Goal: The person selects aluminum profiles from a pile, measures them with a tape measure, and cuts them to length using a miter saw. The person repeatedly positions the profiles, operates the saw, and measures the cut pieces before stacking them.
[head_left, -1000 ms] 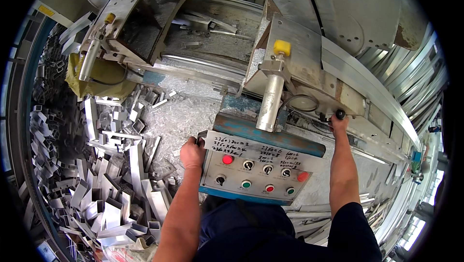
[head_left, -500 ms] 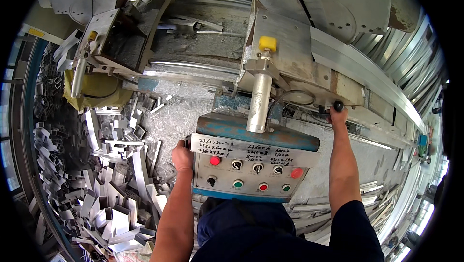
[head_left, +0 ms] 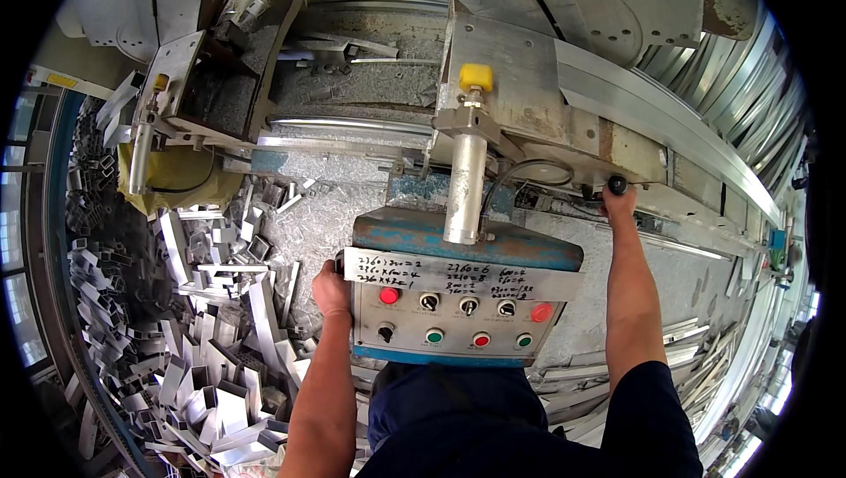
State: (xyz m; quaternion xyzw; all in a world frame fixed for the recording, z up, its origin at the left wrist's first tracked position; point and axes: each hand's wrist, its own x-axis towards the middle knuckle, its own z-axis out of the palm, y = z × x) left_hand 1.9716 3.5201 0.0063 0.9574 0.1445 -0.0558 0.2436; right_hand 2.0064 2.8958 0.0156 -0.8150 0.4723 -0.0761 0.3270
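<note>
**Left hand (head_left: 330, 288) on the handle (head_left: 339, 260), right hand (head_left: 619, 203) on the knob (head_left: 618, 185)**

At far left, a heap of offcuts (head_left: 211, 355), mostly silvery square and rectangular tubes, lies jumbled at many angles. Above its upper part, a small cylinder (head_left: 140, 159) stands on the machine's left head (head_left: 181, 57), in front of a yellow bag (head_left: 189, 174).

The left hand is curled closed around the dark handle, at the upper left edge of the control box (head_left: 454, 319); the fingertips are hidden. The box has a grey face and a blue, worn casing. A pale strip (head_left: 423, 275) with black handwriting lies across its upper part. Below the strip sit red buttons (head_left: 389, 296), green buttons (head_left: 434, 336) and black switches (head_left: 469, 306).

Behind the box, a larger cylinder (head_left: 464, 187) slants slightly, a yellow cap (head_left: 476, 78) at its top end. A dark hose (head_left: 539, 163) loops to its right.

Farther right, the right hand is wrapped closed just below the round black knob, beside the lower edge of the machine's right head (head_left: 507, 64). Its arm reaches up from a dark sleeve (head_left: 648, 416). At far right, long silvery bars (head_left: 749, 108) lie bunched together.
</note>
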